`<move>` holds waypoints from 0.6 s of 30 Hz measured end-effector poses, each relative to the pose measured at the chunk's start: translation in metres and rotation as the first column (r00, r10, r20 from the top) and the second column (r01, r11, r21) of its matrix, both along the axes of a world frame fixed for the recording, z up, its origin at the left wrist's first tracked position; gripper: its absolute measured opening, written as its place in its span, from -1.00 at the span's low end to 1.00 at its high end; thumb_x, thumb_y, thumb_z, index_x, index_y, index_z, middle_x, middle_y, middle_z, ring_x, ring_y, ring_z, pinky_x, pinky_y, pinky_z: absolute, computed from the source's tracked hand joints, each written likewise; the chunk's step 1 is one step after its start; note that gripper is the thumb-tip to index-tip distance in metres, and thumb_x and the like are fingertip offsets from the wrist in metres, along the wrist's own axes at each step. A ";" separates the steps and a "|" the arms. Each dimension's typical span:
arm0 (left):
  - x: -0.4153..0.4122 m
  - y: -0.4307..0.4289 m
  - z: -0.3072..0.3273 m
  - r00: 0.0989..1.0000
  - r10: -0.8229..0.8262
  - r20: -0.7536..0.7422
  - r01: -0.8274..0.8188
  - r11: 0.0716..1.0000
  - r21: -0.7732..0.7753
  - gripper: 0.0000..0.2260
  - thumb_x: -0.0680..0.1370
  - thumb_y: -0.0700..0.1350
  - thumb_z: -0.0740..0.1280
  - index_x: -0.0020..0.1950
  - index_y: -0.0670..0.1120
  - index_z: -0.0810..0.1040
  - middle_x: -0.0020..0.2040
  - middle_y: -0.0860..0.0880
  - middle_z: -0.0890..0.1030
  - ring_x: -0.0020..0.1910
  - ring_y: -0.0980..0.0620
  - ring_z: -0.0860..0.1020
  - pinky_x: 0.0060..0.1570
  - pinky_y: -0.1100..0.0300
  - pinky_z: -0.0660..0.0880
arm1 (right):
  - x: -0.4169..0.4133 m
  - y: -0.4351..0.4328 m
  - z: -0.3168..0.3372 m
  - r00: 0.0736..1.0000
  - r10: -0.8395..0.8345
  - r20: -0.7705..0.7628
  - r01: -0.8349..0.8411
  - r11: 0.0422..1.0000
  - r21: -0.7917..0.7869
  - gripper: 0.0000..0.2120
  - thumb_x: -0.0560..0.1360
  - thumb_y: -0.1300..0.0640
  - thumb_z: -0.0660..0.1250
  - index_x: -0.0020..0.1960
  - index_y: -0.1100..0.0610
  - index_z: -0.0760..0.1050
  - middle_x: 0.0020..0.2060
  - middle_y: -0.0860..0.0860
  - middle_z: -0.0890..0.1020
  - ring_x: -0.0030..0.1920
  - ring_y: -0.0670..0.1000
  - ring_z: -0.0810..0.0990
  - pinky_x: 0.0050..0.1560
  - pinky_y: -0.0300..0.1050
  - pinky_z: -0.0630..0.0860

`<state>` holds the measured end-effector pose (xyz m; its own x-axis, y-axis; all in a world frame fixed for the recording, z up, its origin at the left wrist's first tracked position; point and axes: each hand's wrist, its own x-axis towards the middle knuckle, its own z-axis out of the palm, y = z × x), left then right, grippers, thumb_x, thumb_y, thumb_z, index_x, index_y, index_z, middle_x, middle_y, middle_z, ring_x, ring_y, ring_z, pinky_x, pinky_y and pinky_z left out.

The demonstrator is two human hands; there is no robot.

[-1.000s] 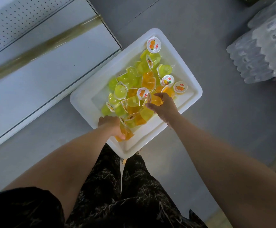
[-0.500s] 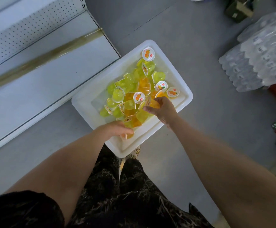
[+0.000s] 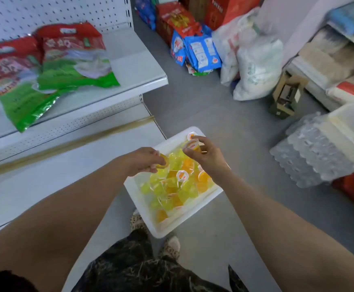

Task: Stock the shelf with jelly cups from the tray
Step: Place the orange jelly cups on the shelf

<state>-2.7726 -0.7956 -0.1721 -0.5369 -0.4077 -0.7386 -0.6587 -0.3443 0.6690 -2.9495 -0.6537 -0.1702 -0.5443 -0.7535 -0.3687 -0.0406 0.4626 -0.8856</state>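
Both hands hang above the tray [image 3: 139, 204], which sits on the floor just beside the front edge of the shelving. The left hand [image 3: 143, 162] has its fingers curled round an orange cup [image 3: 164, 162]; which way up that cup lies is too blurred to tell. The right hand [image 3: 208, 158] pinches a lidded cup [image 3: 193, 146] between thumb and fingertips, the printed lid tilted up and to the left. The two held cups are near each other but apart. Below them a heap of cups [image 3: 172, 186], yellow-green and orange, fills most of the tray and lies every way up.

The shelving stands to the left of both hands, so the left hand is the nearer one. The lower shelf [image 3: 56, 178] begins right by the tray's left rim. The upper shelf [image 3: 136, 68] sits higher and further back and carries red and green bags [image 3: 51, 66]. Which level the cups belong on cannot be told. Either way the carry likely runs leftward, and each cup probably wants setting down lid up.
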 end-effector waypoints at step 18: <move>0.191 -0.121 0.393 0.999 0.014 -0.030 -0.032 0.591 -0.806 -0.62 0.37 0.09 0.55 0.00 -0.16 0.62 -0.04 -0.06 0.65 -0.10 -0.01 0.67 0.01 0.16 0.61 | 0.141 -0.188 0.344 0.908 0.178 -0.378 -0.367 0.774 -0.516 -0.37 0.22 -0.09 0.64 0.16 0.12 0.49 0.00 0.05 0.67 -0.13 -0.09 0.67 -0.13 -0.15 0.61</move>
<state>-2.5820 -0.9165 0.2213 -0.5278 -0.8444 -0.0920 -0.6433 0.3267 0.6924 -2.8080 -0.8421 0.1741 -0.2919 -0.9043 0.3115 -0.3844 -0.1873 -0.9040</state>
